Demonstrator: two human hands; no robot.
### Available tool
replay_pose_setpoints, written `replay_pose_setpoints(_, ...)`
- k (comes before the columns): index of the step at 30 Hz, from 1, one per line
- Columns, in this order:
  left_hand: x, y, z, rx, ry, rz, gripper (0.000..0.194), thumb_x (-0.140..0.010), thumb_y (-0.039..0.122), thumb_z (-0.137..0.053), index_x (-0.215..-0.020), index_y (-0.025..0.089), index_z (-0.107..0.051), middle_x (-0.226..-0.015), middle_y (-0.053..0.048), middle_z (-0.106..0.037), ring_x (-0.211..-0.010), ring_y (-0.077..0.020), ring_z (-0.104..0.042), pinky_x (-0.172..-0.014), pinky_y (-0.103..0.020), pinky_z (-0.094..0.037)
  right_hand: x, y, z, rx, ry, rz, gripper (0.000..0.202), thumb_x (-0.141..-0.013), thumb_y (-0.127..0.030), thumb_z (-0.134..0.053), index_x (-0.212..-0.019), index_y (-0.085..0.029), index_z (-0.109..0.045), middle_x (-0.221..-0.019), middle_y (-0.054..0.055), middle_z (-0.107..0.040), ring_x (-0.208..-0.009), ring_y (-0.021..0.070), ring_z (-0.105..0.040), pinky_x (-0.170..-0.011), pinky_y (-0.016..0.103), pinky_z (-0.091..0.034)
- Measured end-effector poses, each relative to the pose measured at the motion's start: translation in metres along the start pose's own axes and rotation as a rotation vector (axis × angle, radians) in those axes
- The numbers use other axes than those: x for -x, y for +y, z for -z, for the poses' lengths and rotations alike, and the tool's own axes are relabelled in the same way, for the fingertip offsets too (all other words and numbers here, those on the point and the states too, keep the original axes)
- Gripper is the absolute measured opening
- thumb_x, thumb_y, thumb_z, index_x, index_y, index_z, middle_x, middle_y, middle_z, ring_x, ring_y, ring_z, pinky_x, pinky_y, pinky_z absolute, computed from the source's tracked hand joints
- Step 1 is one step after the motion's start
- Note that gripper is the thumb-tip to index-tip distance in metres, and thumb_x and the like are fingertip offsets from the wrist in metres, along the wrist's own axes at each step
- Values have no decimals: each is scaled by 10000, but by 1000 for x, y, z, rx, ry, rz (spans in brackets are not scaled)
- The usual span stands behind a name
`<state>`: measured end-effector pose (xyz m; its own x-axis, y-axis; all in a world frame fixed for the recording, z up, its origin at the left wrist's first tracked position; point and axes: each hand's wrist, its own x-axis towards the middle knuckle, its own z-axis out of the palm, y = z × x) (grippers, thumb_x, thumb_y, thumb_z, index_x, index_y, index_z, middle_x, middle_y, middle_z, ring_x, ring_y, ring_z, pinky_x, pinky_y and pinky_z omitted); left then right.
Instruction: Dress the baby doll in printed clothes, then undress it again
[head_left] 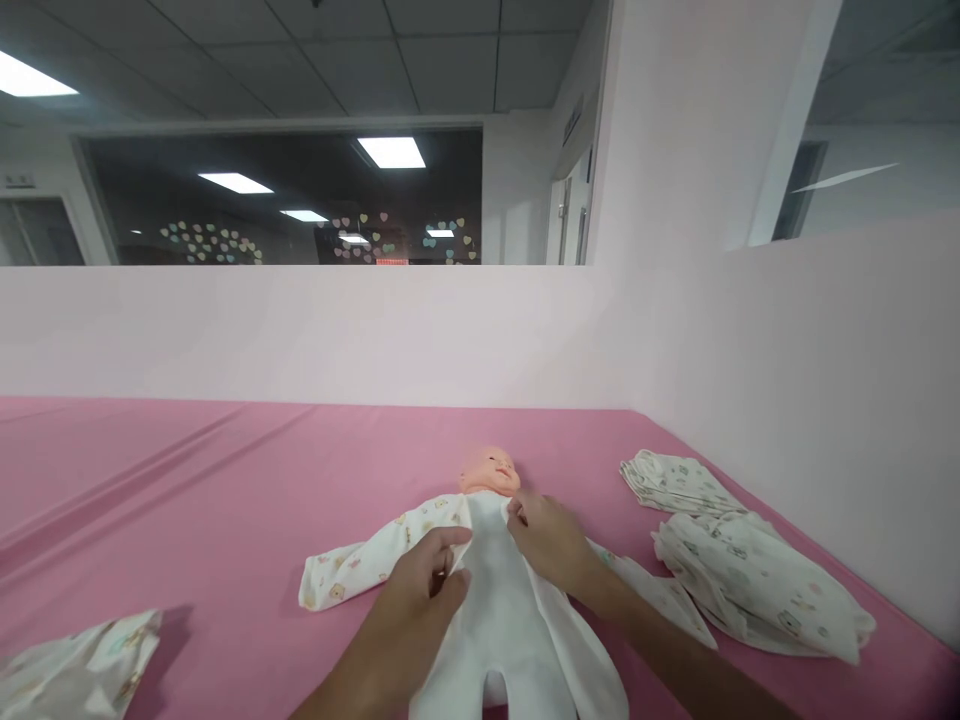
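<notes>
A baby doll (489,470) lies face up on the pink covering, its head turned a little to the right. A white baby romper (502,600) with a printed sleeve (375,555) stretched out to the left covers its body. The front is parted, with a plain white panel between the two edges. My left hand (424,600) holds the left front edge between thumb and fingers at chest height. Near the neck, my right hand (551,535) pinches the opposite edge. My right forearm partly hides the right sleeve (652,585).
Folded printed baby clothes (679,480) lie at the right, with a looser printed garment (765,580) in front of them. Another printed cloth (82,665) is at the lower left. A pale wall (315,330) borders the pink surface (217,500) at the back and right.
</notes>
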<state>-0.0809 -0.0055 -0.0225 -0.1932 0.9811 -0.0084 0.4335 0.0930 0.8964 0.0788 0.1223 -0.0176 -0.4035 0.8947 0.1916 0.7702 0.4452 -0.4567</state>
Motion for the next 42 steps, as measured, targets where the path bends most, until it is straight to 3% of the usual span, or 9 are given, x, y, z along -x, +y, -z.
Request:
replay_pose_setpoints(6, -17, 43, -2, 253, -194, 27, 508, -880, 380, -477, -1354, 218, -395, -952, -1, -563, -477, -61, -448, -454, -217, -356, -24, -4, 5, -112, -18, -21, 111, -833, -255, -440, -784, -179, -504, -842, 25, -597, -737, 156, -513, -601, 269, -315)
replay_pose_setpoints(8, -21, 40, 0, 88, -219, -33, 504, -870, 384, -497, -1342, 231, -407, -974, -3, -570, -542, -85, -503, -491, -230, -385, -17, -2, 6, -76, -28, -4, 152, -812, -317, -499, -844, -175, -541, -950, 47, -588, -812, 178, -531, -650, 279, -346)
replay_pose_setpoints(12, -39, 25, -5, -443, -14, -163, 249, -878, 354, -452, -1048, 202, -553, -943, -24, -592, -829, -203, -584, -688, -324, -411, -9, 3, -1, 154, 56, 120, 117, -819, -225, -467, -794, -163, -563, -981, 68, -586, -939, 215, -520, -786, 325, -340)
replay_pose_setpoints(16, -67, 18, -13, -822, 47, -189, 194, -900, 259, -359, -825, 186, -522, -931, -63, -607, -792, -256, -597, -624, -336, -326, -15, 4, -14, 193, 108, 133, 126, -811, -160, -431, -766, -161, -548, -933, 64, -614, -863, 193, -527, -730, 310, -310)
replay_pose_setpoints(20, -90, 16, -12, -873, 82, -188, 177, -865, 151, -363, -799, 169, -526, -837, -91, -635, -741, -266, -602, -588, -323, -285, -22, 10, -20, 3, 167, 21, 95, -786, -146, -429, -730, -165, -503, -835, 45, -595, -766, 166, -495, -658, 289, -277)
replay_pose_setpoints(24, -104, 12, -11, -791, 112, -255, 209, -909, 166, -352, -858, 180, -555, -839, -57, -659, -797, -220, -615, -646, -299, -346, -26, 9, -16, -476, 171, -23, 141, -817, -228, -420, -685, -179, -422, -677, -19, -455, -650, 123, -411, -599, 254, -281)
replay_pose_setpoints(30, -118, 0, -26, -418, 292, -334, 281, -953, 224, -313, -904, 193, -589, -884, -33, -666, -808, -179, -602, -721, -285, -408, -31, -8, -11, -1086, 110, -155, 241, -810, -372, -489, -696, -182, -393, -653, -34, -353, -597, 98, -354, -543, 234, -284)
replay_pose_setpoints(35, -120, -9, -28, -490, 335, -286, 264, -922, 245, -395, -1075, 154, -591, -1055, -97, -632, -962, -225, -583, -808, -329, -418, -31, -4, -14, -834, 44, -87, 188, -793, -325, -500, -690, -172, -459, -646, -27, -422, -609, 111, -394, -559, 241, -293)
replay_pose_setpoints(42, -115, -13, -22, -671, 249, -292, 251, -938, 193, -359, -872, 169, -600, -935, -66, -626, -893, -209, -575, -753, -313, -390, -27, -1, -30, -441, 171, 55, 160, -804, -259, -449, -719, -173, -553, -824, 31, -594, -810, 184, -522, -729, 297, -376)
